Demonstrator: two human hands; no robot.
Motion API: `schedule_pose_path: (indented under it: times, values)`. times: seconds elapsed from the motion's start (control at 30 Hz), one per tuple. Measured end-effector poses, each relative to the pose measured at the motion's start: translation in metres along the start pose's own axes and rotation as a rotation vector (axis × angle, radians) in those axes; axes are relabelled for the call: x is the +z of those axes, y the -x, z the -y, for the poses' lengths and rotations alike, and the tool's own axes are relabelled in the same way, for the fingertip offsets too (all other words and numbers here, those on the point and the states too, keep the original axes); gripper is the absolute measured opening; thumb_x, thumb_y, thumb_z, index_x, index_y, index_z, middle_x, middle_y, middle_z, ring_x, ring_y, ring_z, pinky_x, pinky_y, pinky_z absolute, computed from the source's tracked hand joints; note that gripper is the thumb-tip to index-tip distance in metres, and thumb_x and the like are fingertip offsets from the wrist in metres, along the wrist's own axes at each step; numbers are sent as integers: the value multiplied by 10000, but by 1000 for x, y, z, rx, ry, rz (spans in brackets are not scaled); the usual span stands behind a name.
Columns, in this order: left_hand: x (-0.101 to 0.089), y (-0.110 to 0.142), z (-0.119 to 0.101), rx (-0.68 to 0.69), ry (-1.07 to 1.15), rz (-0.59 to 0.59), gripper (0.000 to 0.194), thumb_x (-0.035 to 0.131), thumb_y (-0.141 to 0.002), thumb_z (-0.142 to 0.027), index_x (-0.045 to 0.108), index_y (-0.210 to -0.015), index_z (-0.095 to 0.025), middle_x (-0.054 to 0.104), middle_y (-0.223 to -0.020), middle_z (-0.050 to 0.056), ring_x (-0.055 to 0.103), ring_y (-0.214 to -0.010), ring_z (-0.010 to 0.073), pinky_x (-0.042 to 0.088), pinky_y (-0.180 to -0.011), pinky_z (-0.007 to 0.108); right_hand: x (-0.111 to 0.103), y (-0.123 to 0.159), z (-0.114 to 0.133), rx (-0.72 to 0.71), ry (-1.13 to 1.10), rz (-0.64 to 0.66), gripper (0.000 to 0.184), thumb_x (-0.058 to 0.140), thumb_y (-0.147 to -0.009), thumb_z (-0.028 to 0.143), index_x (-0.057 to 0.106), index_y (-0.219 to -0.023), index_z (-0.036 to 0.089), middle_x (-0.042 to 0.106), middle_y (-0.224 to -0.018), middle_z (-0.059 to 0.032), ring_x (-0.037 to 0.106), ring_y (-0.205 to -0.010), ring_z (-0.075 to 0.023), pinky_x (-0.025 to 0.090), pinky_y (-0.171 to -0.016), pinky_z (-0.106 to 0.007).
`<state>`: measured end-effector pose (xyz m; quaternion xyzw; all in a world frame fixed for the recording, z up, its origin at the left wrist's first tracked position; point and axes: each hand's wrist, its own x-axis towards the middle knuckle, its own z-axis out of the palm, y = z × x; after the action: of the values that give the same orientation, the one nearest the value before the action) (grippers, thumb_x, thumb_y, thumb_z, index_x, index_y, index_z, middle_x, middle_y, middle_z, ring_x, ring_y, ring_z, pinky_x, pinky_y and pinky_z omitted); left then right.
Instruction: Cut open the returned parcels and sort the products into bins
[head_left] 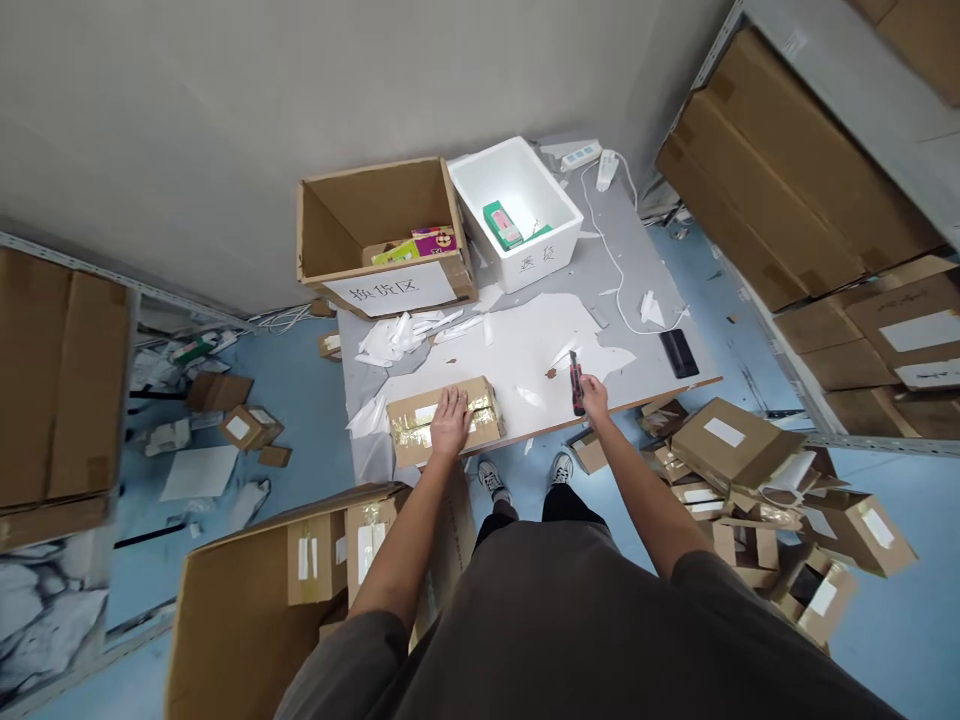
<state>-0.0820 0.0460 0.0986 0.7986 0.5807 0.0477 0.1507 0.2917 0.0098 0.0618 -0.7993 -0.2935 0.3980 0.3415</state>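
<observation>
A taped cardboard box [405, 412] lies at the front left of the table, its flaps closed under shiny tape. My left hand [451, 422] rests flat on top of it with the fingers stretched out. To the right, over the table's front edge, my right hand [595, 398] is closed around a red and black utility knife [576, 384]. The knife points away from me; whether its blade is out I cannot tell. A gap of table lies between the knife and the box.
On the table [495, 375] stand an open carton [382, 185] and a white foam box [517, 170], both holding small packs. A phone [679, 354], white cable and torn paper [390, 338] lie around. A big carton [247, 590] stands left; discarded boxes [731, 440] are piled right.
</observation>
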Motion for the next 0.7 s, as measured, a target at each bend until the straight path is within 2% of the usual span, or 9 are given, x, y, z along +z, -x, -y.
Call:
schedule_pose_path:
  times: [0.17, 0.23, 0.3, 0.37, 0.43, 0.5, 0.57, 0.6, 0.7]
  values:
    - [1, 1, -5, -40, -60, 50, 618, 522, -1063, -382, 435, -1651, -214, 427, -1710, 98, 242, -1655, 291, 309, -1343, 555, -7, -56, -36, -82, 272, -93, 399, 409, -1057, 371, 734, -1019, 143, 711, -951, -143, 579, -892, -249, 439, -755, -319]
    - [0, 0, -7, -56, -60, 66, 651, 568, -1045, -400, 431, -1655, -218, 393, -1729, 104, 232, -1658, 307, 315, -1338, 565, -4, -66, -42, -75, 312, -93, 407, 392, -1059, 262, 729, -1176, 66, 698, -1015, -191, 553, -910, -248, 427, -792, -342]
    - [-1, 2, -9, -72, -41, 43, 651, 592, -1033, -415, 455, -1640, -225, 366, -1741, 107, 214, -1663, 318, 317, -1330, 586, 4, -61, -39, -79, 314, -99, 459, 370, -1049, 190, 630, -1377, 2, 681, -1081, -220, 551, -941, -249, 429, -823, -353]
    - [-3, 3, -12, -90, -11, -4, 587, 580, -1038, -412, 518, -1592, -228, 386, -1733, 108, 209, -1666, 321, 311, -1322, 599, 15, -39, -28, -114, 308, -83, 501, 392, -1032, 178, 549, -1477, 10, 677, -1117, -204, 573, -953, -245, 446, -853, -354]
    - [-3, 5, -17, -114, 21, -45, 513, 550, -1051, -393, 579, -1536, -228, 435, -1707, 110, 232, -1659, 322, 296, -1320, 598, 34, 0, -14, -181, 291, 20, 486, 456, -1015, 227, 575, -1460, 72, 691, -1109, -152, 610, -926, -235, 474, -880, -352]
    - [-4, 4, -23, -134, 52, -67, 479, 532, -1055, -361, 606, -1508, -225, 465, -1689, 111, 265, -1648, 322, 276, -1323, 589, 59, 48, 0, -255, 242, 310, 473, 510, -1020, 332, 600, -1443, 138, 715, -1034, -89, 647, -855, -221, 506, -863, -340]
    - [-7, 2, -28, -148, 85, -80, 488, 542, -1041, -326, 606, -1512, -217, 471, -1685, 114, 279, -1641, 330, 262, -1325, 585, 88, 95, 11, -291, 225, 505, 539, 554, -1009, 424, 562, -1498, 197, 728, -1044, -66, 679, -850, -223, 534, -851, -340]
    - [-8, 1, -30, -153, 102, -84, 500, 555, -1030, -314, 604, -1517, -214, 478, -1680, 115, 284, -1638, 335, 261, -1323, 585, 101, 115, 15, -305, 241, 524, 587, 578, -995, 456, 534, -1529, 215, 731, -1097, -74, 692, -892, -235, 545, -866, -349]
    - [-19, -2, -26, -132, 157, -64, 510, 596, -1004, -330, 628, -1496, -198, 524, -1645, 126, 337, -1610, 344, 291, -1312, 559, 131, 150, 22, -272, 342, 357, 673, 576, -988, 533, 498, -1562, 190, 701, -1244, -145, 690, -1090, -293, 538, -976, -397]
